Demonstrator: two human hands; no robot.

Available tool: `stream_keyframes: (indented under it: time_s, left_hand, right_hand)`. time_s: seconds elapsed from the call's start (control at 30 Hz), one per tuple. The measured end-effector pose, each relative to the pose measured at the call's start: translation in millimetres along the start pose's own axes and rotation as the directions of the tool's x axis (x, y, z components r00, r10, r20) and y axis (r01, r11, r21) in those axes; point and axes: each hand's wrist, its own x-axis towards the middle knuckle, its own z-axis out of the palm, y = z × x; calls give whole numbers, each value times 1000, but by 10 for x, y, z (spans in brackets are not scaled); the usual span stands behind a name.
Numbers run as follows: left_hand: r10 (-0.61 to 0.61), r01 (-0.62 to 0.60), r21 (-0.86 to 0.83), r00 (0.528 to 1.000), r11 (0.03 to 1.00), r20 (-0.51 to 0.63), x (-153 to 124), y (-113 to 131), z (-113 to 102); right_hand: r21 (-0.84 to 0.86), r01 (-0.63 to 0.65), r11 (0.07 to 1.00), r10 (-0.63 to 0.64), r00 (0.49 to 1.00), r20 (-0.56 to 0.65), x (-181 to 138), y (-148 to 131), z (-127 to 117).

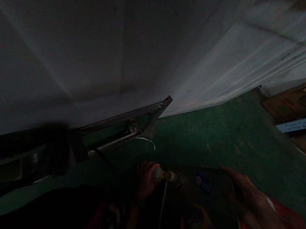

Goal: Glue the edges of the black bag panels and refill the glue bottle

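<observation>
The light is dim, so details are hard to make out. My left hand (pixel 146 177) is closed around a small rounded, pale translucent bottle-like piece (pixel 156 175) with an amber neck. That neck points right, to a short white cylinder (pixel 174 178) on a dark flat-topped box (pixel 191 194), and seems to meet it. Gripping the box's right edge is my right hand (pixel 251 201), thumb and fingers apart. Between the hands lie a blue label or packet (pixel 203 183) and a yellow handle-like piece (pixel 197 223). A thin pale strip (pixel 162 211) hangs below my left hand.
A large grey-white wall or sheet (pixel 129 47) fills the top. A metal frame (pixel 153 114) juts out above the green floor (pixel 203 133). Cardboard boxes (pixel 290 104) and a pale blue perforated rack (pixel 305 123) stand at right. Red-and-white material (pixel 285 213) is beside my right hand.
</observation>
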Motion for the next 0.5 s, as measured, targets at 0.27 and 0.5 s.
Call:
stream_keyframes:
  time_s: [0.27,0.5]
  left_hand:
    - [4,-5,-14,1000,1000,-29,0,-47,59]
    - [-31,31,34,999,999,-16,32,-58,86]
  right_hand:
    - [-12,9,1000,-9,1000,2,6,93,-7]
    - [52,-15,999,15,1000,-4,-13,-125,-83]
